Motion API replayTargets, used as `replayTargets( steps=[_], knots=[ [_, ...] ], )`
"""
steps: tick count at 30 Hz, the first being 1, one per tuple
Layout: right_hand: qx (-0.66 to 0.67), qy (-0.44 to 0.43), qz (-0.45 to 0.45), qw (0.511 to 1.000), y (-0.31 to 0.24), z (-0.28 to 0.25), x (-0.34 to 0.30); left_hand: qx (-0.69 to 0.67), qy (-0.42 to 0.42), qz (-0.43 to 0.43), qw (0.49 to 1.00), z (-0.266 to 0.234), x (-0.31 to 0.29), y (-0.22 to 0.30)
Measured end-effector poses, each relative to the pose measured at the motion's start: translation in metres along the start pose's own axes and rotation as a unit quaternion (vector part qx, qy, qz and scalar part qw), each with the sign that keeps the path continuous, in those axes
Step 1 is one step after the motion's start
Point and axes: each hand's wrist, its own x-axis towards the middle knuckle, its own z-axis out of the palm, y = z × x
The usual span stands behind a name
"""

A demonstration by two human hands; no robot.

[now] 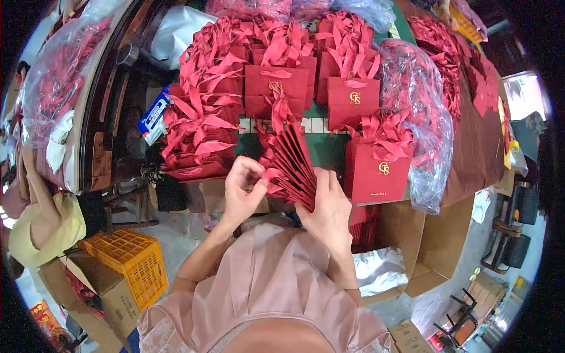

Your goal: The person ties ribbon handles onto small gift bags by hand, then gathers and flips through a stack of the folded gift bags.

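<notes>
A fanned stack of flat red paper gift bags [294, 162] stands tilted in front of me at the table's near edge. My right hand [325, 209] grips its right side, fingers behind and thumb at the lower edge. On the other side, my left hand [242, 191] is closed, thumb and forefinger pinching a red ribbon handle [271, 174] of the stack. More ribbons stick up from its top. Close by on the right leans a red gift bag [379, 173] with a gold emblem. To the left lies a pile of bags with loose ribbons [203, 138].
Rows of red bags [276, 88] fill the green-topped table [250, 144]. Clear plastic [426, 117] wraps bags at the right. Below stands an open cardboard box [438, 247]. A yellow crate [129, 265] sits on the floor at left, near another person in yellow [50, 229].
</notes>
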Motion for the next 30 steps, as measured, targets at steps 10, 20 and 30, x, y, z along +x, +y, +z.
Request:
replayTargets(
  steps=[10, 20, 30],
  knots=[
    [0.008, 0.018, -0.013, 1.000, 0.004, 0.001, 0.002, 0.160, 0.064, 0.050, 0.984, -0.024, 0.001, 0.029],
    [0.019, 0.003, -0.080, 0.997, 0.001, 0.002, 0.007, 0.311, -0.145, 0.111, 0.933, -0.023, 0.022, 0.017],
    [-0.016, 0.036, -0.066, 0.997, 0.003, 0.002, 0.006, 0.298, -0.243, 0.138, 0.913, -0.024, 0.043, 0.004]
  ],
)
